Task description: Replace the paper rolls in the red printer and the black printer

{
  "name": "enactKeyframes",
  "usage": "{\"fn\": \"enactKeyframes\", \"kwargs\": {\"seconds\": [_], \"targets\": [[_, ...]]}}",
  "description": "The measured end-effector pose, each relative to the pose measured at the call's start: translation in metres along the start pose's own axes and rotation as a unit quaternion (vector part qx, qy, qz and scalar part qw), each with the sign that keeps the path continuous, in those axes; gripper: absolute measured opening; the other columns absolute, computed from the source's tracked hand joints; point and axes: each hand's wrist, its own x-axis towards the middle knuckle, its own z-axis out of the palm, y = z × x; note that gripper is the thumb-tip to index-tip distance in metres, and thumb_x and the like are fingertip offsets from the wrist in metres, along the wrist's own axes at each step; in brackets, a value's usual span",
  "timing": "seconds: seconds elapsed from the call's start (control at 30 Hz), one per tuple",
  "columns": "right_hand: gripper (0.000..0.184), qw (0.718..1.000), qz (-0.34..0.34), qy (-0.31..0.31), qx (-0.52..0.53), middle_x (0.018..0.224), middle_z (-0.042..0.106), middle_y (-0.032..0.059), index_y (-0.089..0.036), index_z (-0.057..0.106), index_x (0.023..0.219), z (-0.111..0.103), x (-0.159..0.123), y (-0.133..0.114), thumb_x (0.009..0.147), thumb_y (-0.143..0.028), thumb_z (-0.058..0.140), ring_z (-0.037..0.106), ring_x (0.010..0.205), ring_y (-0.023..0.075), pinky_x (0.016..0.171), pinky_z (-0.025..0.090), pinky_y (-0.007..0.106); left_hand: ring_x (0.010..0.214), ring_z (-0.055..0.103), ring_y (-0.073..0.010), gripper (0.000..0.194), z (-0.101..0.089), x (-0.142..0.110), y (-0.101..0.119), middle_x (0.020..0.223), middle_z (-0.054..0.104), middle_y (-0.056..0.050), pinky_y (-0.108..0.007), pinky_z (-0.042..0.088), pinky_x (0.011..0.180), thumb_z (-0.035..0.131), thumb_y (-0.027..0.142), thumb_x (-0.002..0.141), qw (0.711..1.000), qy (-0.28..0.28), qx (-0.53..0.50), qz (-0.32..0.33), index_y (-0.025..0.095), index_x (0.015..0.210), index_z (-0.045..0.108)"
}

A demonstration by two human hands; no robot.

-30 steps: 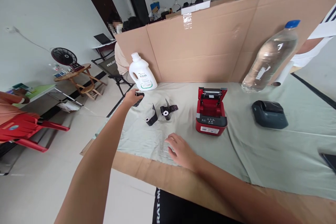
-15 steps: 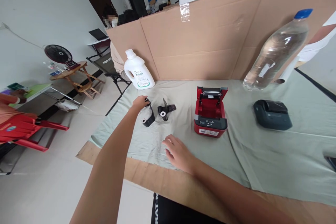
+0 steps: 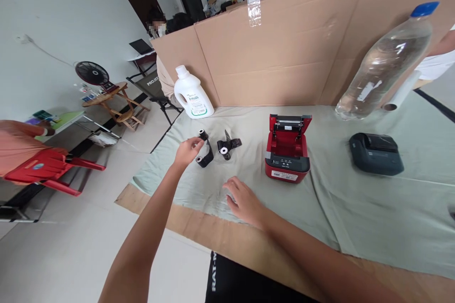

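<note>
My left hand is at the near side of a black printer ribbon wound on two small rolls, fingers loosely bent and overlapping its left edge. Whether the fingertips touch it I cannot tell. Just right of it lies a second black ribbon roll with a white core and a loose, crumpled tail. My right hand hovers low over the cloth, holding nothing, thumb apart from its slightly curled fingers. Further right, a red label printer stands with its lid raised and its red inside showing.
A green cloth covers the wooden table. Along the back stand a cardboard screen, a white jug and a large clear bottle. A dark portable printer sits at right. Another person sits on a red chair at left.
My left hand has drawn back toward me from the ribbon's far roll, whose end now shows. The ribbon stays on the cloth. The view has shifted slightly; my right hand has hardly moved.
</note>
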Motion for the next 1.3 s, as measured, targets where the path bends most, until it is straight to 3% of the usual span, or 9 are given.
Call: {"fn": "enactKeyframes", "kwargs": {"seconds": [0.13, 0.27, 0.37, 0.5, 0.6, 0.83, 1.1, 1.2, 1.3], "targets": [[0.032, 1.0, 0.006, -0.003, 0.004, 0.113, 0.058, 0.0096, -0.022, 0.053, 0.117, -0.002, 0.0, -0.003, 0.089, -0.007, 0.05, 0.062, 0.09, 0.0217, 0.08, 0.053, 0.037, 0.088, 0.064, -0.0195, 0.038, 0.012, -0.049, -0.022, 0.117, 0.073, -0.006, -0.029, 0.049, 0.08, 0.064, 0.04, 0.079, 0.995, -0.022, -0.102, -0.007, 0.022, 0.112, 0.069], [0.032, 1.0, 0.0, 0.011, 0.004, 0.111, 0.06, 0.0092, -0.022, 0.055, 0.116, -0.003, 0.001, -0.004, 0.089, -0.006, 0.049, 0.062, 0.094, 0.0227, 0.083, 0.054, 0.039, 0.082, 0.061, -0.0179, 0.035, 0.027, -0.076, -0.025, 0.101, 0.071, -0.004, -0.028, 0.048, 0.073, 0.066, 0.042, 0.075, 0.987, 0.018, -0.158, -0.024, 0.02, 0.103, 0.068], [0.036, 0.999, -0.025, 0.047, -0.012, 0.117, 0.062, 0.0113, -0.022, 0.055, 0.12, -0.008, 0.006, -0.005, 0.088, -0.006, 0.051, 0.058, 0.109, 0.0269, 0.092, 0.053, 0.045, 0.083, 0.061, -0.0183, 0.029, 0.024, -0.09, -0.008, 0.094, 0.069, -0.004, -0.028, 0.049, 0.073, 0.071, 0.044, 0.074, 0.974, 0.026, -0.225, 0.001, 0.02, 0.09, 0.067], [0.057, 0.996, -0.045, 0.068, -0.044, 0.145, 0.054, 0.0144, -0.023, 0.044, 0.144, -0.025, 0.015, -0.011, 0.09, -0.018, 0.061, 0.048, 0.126, 0.0329, 0.105, 0.047, 0.055, 0.077, 0.062, -0.0169, 0.031, 0.007, -0.112, 0.033, 0.084, 0.064, -0.003, -0.028, 0.053, 0.07, 0.08, 0.044, 0.073, 0.943, -0.067, -0.322, 0.045, 0.019, 0.085, 0.067], [0.074, 0.992, -0.072, 0.074, -0.076, 0.154, 0.047, 0.0165, -0.021, 0.036, 0.152, -0.038, 0.019, -0.02, 0.087, -0.031, 0.07, 0.047, 0.128, 0.0365, 0.106, 0.045, 0.058, 0.065, 0.058, -0.0127, 0.037, 0.001, -0.124, 0.066, 0.075, 0.061, 0.0, -0.024, 0.049, 0.059, 0.083, 0.048, 0.073, 0.926, -0.113, -0.358, 0.034, 0.018, 0.084, 0.065], [0.044, 0.979, -0.04, 0.15, -0.129, 0.117, 0.068, 0.0146, -0.022, 0.054, 0.14, -0.064, 0.02, -0.036, 0.096, -0.026, 0.056, 0.06, 0.107, 0.0338, 0.092, 0.049, 0.051, 0.05, 0.051, -0.0093, 0.047, 0.015, -0.127, 0.118, 0.066, 0.059, 0.004, -0.022, 0.041, 0.048, 0.085, 0.055, 0.071, 0.919, -0.036, -0.393, 0.011, 0.02, 0.085, 0.056], [0.049, 0.962, -0.016, 0.206, -0.176, 0.11, 0.071, 0.0142, -0.02, 0.054, 0.142, -0.091, 0.026, -0.038, 0.093, -0.025, 0.057, 0.063, 0.1, 0.0331, 0.088, 0.05, 0.049, 0.057, 0.051, -0.0098, 0.045, 0.042, -0.113, 0.162, 0.065, 0.051, 0.006, -0.022, 0.041, 0.056, 0.081, 0.051, 0.074, 0.887, 0.06, -0.458, 0.005, 0.022, 0.076, 0.046], [0.04, 0.96, -0.001, 0.249, -0.125, 0.107, 0.073, 0.01, -0.024, 0.064, 0.13, -0.106, 0.029, -0.037, 0.091, -0.019, 0.055, 0.064, 0.096, 0.0286, 0.089, 0.05, 0.045, 0.063, 0.052, -0.011, 0.041, 0.05, -0.113, 0.171, 0.069, 0.052, 0.004, -0.024, 0.044, 0.062, 0.071, 0.052, 0.084, 0.887, 0.077, -0.453, 0.03, 0.021, 0.076, 0.045], [0.029, 0.952, 0.075, 0.297, 0.024, 0.093, 0.071, 0.0053, -0.023, 0.07, 0.114, -0.131, 0.032, -0.033, 0.087, -0.025, 0.059, 0.063, 0.082, 0.0217, 0.078, 0.052, 0.037, 0.088, 0.062, -0.0168, 0.027, 0.06, -0.115, 0.172, 0.094, 0.064, -0.004, -0.029, 0.048, 0.08, 0.063, 0.047, 0.093, 0.914, 0.133, -0.371, 0.096, 0.02, 0.093, 0.058]]}}
